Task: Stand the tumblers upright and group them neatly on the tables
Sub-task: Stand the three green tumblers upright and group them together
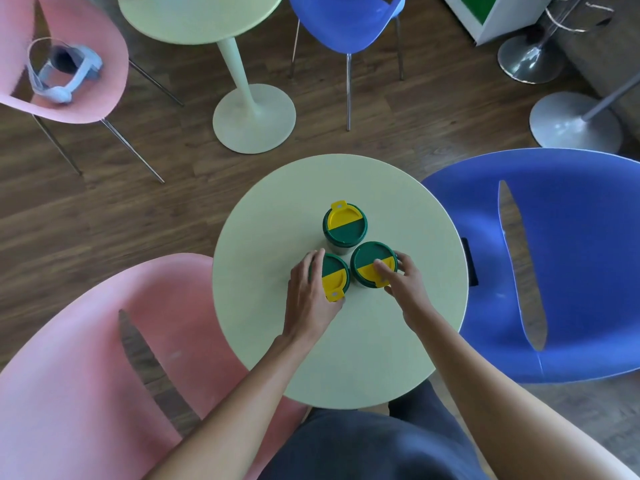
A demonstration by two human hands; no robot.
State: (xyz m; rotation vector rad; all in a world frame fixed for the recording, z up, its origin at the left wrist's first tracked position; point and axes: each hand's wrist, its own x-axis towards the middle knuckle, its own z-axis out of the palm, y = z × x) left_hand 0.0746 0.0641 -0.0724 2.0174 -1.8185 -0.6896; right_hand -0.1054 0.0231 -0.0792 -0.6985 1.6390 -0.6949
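Observation:
Three tumblers with green and yellow lids stand upright, close together in a triangle, near the middle of a round pale green table [270, 341]. The far tumbler [345, 225] stands free. My left hand [308, 296] wraps the near left tumbler [333, 277] from its left side. My right hand [403, 289] grips the near right tumbler [372, 261], with a finger on its yellow lid flap. The bodies of the tumblers are mostly hidden under their lids.
A pink chair [86, 375] stands at the near left and a blue chair [571, 265] at the right of the table. Farther off are a second pale green table [194, 19], another blue chair [346, 26] and a pink chair [104, 81] holding a headset [65, 71].

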